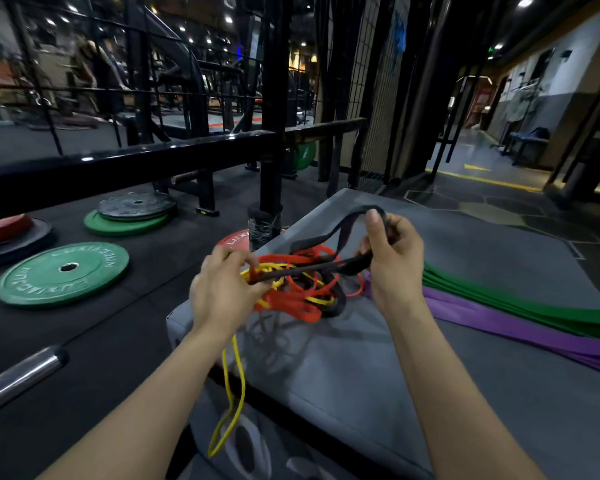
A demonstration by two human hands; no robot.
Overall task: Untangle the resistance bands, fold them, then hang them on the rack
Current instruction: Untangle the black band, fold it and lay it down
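Untangling step: both hands, left hand (222, 289) and right hand (392, 258), pinch the black band (312, 266) above the tangle (298, 292) on the grey surface (378, 375); next, probably draw it free of the red loops

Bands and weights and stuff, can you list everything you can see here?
black band: 1, black, lifted above the tangle by both hands
orange band: 1, orange, in the tangle
yellow band: 1, yellow, hangs off the mat's edge
purple band: 1, purple, flat on the mat, right
green band: 1, green, beside the purple one
mat: 1, grey, under the bands
green plates: 2, floor, left
red plate: 1, behind the mat
bar: 1, silver, lower left
left hand: grip on the black band
right hand: grip on the black band
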